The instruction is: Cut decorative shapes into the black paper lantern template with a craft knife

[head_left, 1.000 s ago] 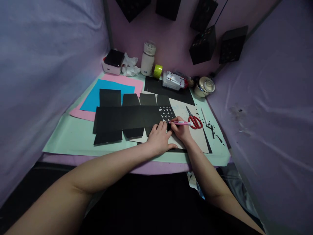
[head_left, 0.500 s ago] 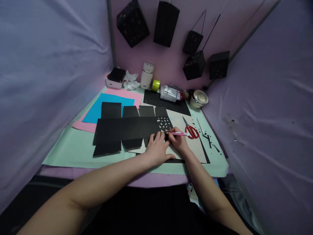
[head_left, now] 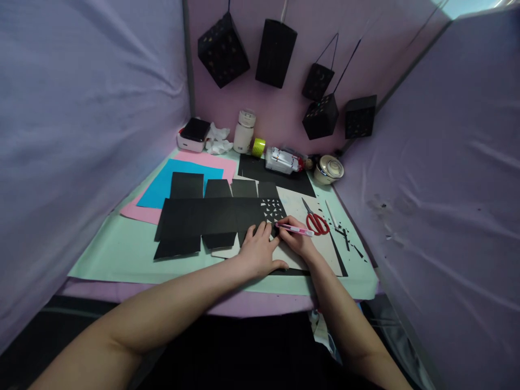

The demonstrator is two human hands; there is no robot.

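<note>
My right hand (head_left: 295,236) grips a slim pink-and-white pen-shaped tool (head_left: 299,230); my left hand (head_left: 259,253) lies spread on flat black card (head_left: 203,214), partly over off-white board (head_left: 294,201); triangular holes (head_left: 273,210) dot its right end; other panels look uncut.

Black card (head_left: 217,214) lies unfolded, pierced; pink tool (head_left: 299,231) slants.

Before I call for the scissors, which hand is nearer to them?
Right. The right hand, holding a pink pen-like tool, is just left of the red-handled scissors; the left hand is farther left, partly over the black card.
</note>
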